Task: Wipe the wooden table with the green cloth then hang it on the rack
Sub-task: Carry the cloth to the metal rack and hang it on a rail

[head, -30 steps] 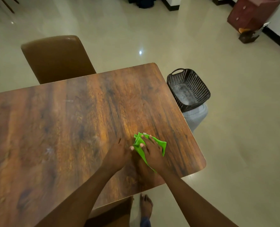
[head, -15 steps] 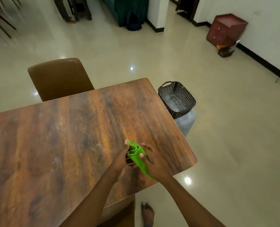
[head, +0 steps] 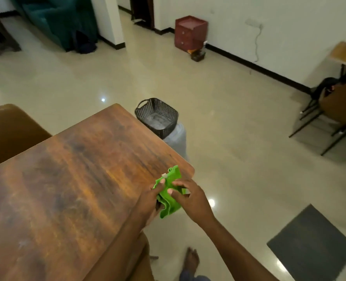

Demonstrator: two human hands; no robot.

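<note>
The green cloth (head: pixel 171 193) is bunched up and lifted off the wooden table (head: pixel 66 189), held over the table's near right corner. My left hand (head: pixel 150 201) grips its left side with the thumb on top. My right hand (head: pixel 190 197) pinches its right side with thumb and fingers. Part of the cloth hangs down between my hands. No rack shows in this view.
A dark woven basket (head: pixel 158 116) stands on the floor just past the table's right edge, on a pale container. A brown chair (head: pixel 8 132) is at the table's far left. A dark mat (head: pixel 312 244) lies right; another chair (head: pixel 338 110) and a red cabinet (head: pixel 190 31) farther off.
The cloth went from pressed flat on the table to lifted and gathered in both hands. The view swung to the right, showing more of the floor and the right wall.
</note>
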